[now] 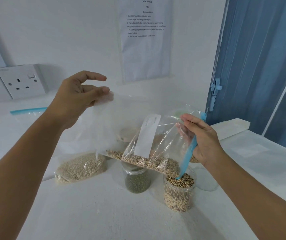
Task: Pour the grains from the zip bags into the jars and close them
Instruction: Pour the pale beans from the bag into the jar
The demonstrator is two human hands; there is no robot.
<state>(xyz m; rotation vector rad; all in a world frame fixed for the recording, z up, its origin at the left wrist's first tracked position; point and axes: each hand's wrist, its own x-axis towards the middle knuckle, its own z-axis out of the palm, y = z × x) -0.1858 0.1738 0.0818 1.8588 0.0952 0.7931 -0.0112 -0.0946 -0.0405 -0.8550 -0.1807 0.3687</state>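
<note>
Clear, thin plastic makes up the zip bag (pixel 138 135), held tilted above the counter (pixel 104 213) with its blue zip strip (pixel 189 156) pointing down into an open jar (pixel 179 194) already mostly full of pale beans (pixel 149 161). The left hand (pixel 79 94) pinches the bag's raised bottom corner between thumb and fingers; the right hand (pixel 203 141) grips the mouth end beside the zip strip. The film looks soft, limp and slippery, so the remaining beans probably slide and shift the weight towards the low edge. Holding it at two far corners seems the sound choice, with the mouth kept narrow over the jar's rim. The beans are small, hard and likely to bounce and roll if they miss.

Just left of that jar stands another jar (pixel 137 181) holding dark green grains, and further left lies a second bag (pixel 80 168) of fine pale grain. A clear lid (pixel 206 179) lies on the counter to the right. White and slightly textured, the counter meets a white wall with a double socket (pixel 20 80), a printed sheet (pixel 145 38) and a blue folding door (pixel 253 58).
</note>
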